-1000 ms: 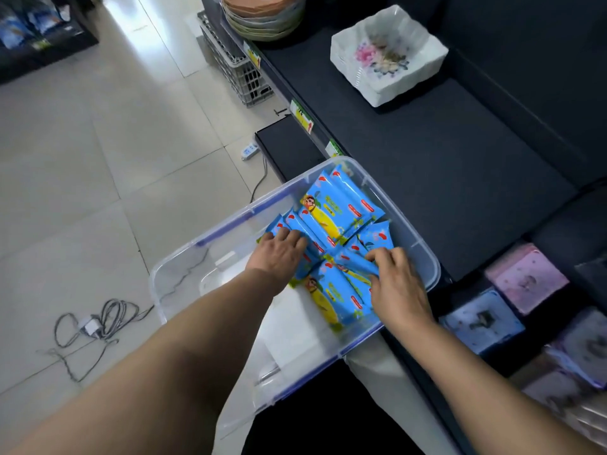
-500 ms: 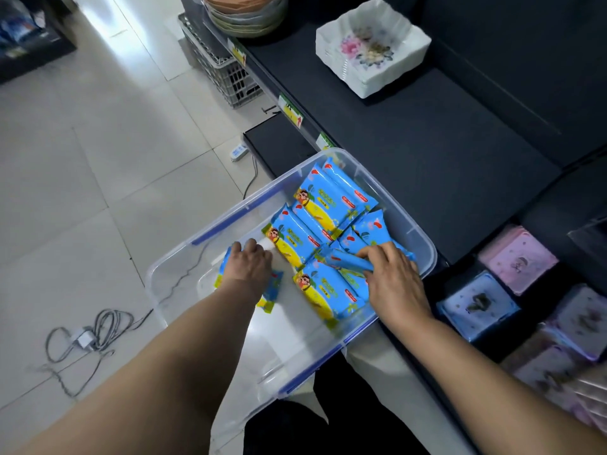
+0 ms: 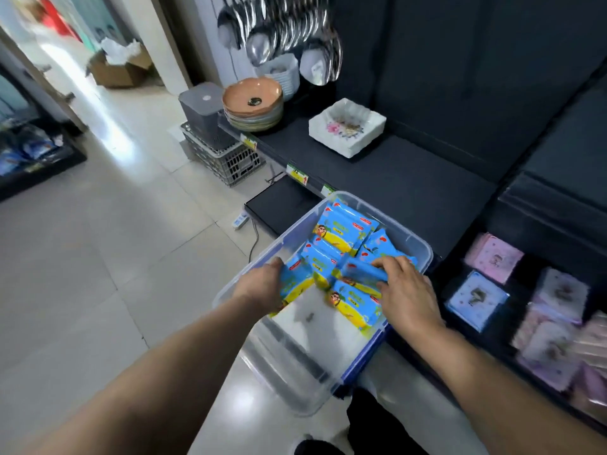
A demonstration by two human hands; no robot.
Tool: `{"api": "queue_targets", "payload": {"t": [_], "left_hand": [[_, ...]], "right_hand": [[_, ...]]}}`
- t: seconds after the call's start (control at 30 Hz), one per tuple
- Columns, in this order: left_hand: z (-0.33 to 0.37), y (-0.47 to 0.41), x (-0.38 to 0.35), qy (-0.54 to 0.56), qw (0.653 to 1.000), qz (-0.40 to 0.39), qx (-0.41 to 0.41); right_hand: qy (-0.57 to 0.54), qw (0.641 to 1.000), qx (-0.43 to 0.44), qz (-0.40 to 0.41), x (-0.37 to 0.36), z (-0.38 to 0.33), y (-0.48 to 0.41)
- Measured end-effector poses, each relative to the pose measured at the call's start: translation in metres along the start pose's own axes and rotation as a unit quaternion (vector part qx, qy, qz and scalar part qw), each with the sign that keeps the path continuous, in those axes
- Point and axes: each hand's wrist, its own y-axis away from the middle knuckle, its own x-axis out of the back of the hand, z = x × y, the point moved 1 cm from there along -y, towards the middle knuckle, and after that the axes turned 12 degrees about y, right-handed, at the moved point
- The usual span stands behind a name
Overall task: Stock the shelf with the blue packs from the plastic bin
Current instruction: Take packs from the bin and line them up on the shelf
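A clear plastic bin (image 3: 422,254) with blue trim sits in front of me, against the dark shelf (image 3: 410,188). Several blue and yellow packs (image 3: 345,231) lie in its far half. My left hand (image 3: 259,285) is at the bin's left side and grips one blue pack (image 3: 295,280) by its edge. My right hand (image 3: 405,292) reaches in from the right and its fingers curl round another blue pack (image 3: 358,272) lying across the pile. The near half of the bin shows its bare bottom.
On the shelf stand a white flowered square dish stack (image 3: 348,126) and orange bowls (image 3: 253,106). Metal ladles (image 3: 282,34) hang above. Pink and blue packaged cloths (image 3: 492,257) fill the lower right shelf. A grey crate (image 3: 226,159) and a power strip (image 3: 239,221) sit on the tiled floor.
My head has lifted, so more of the shelf and aisle shows. My left hand moved back towards the pile with its pack. My right hand stays on its pack.
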Motion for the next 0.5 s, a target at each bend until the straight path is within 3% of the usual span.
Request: {"api": "queue_targets", "payload": {"t": [0.2, 0.5], "left_hand": [[0.041, 0.025, 0.03, 0.114, 0.988, 0.064, -0.087], [0.148, 0.072, 0.061, 0.089, 0.944, 0.107, -0.301]], "right_hand": [[0.007, 0.992, -0.101, 0.069, 0.049, -0.007, 0.04], [0.071, 0.954, -0.187, 0.222, 0.132, 0.024, 0.107]]}}
